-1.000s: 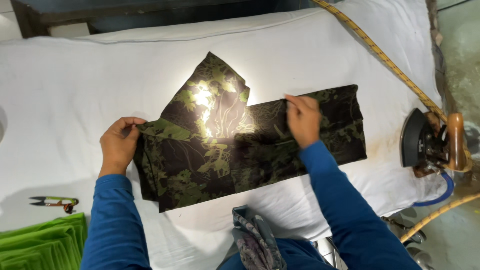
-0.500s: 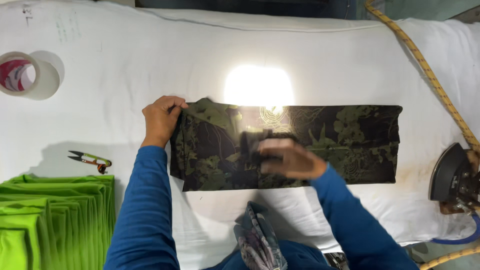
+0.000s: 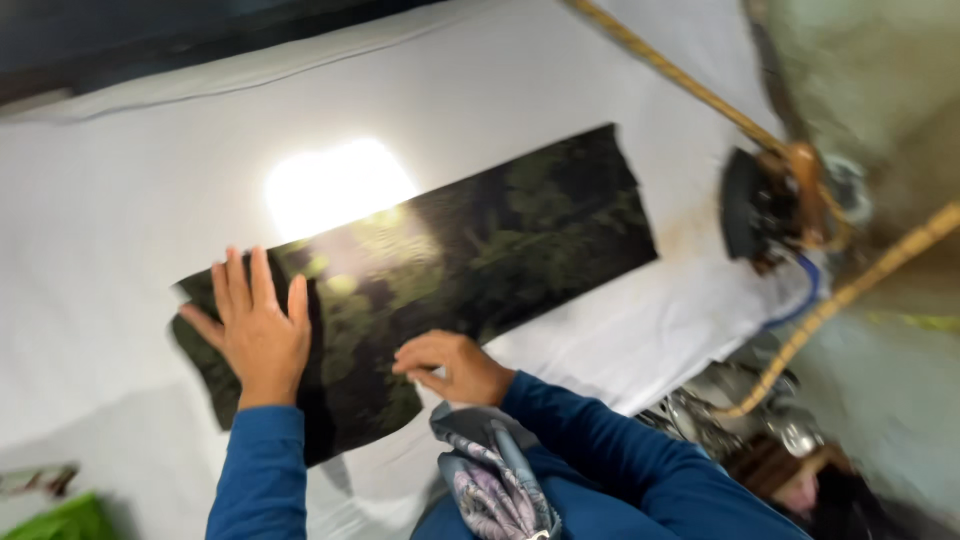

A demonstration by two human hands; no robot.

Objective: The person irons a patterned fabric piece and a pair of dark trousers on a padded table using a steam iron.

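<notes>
A white padded table [image 3: 120, 200] is filling most of the view, with a bright patch of light glaring near its middle. A long strip of dark green camouflage cloth [image 3: 500, 250] is lying flat across it, slanting from the near left edge up toward the far right. Beside the cloth's right end, at the table's right edge, a dark iron [image 3: 765, 205] is sitting with a braided yellow cord [image 3: 660, 65] running off over the far right corner. The left hand [image 3: 255, 330] is pressing flat on the cloth's left end, fingers spread wide, gripping nothing. The right hand [image 3: 450, 365] is resting at the cloth's near edge, fingers loosely curled with the tips touching the fabric, holding nothing. At the near left corner a green cloth pile [image 3: 60, 520] is showing, blurred
</notes>
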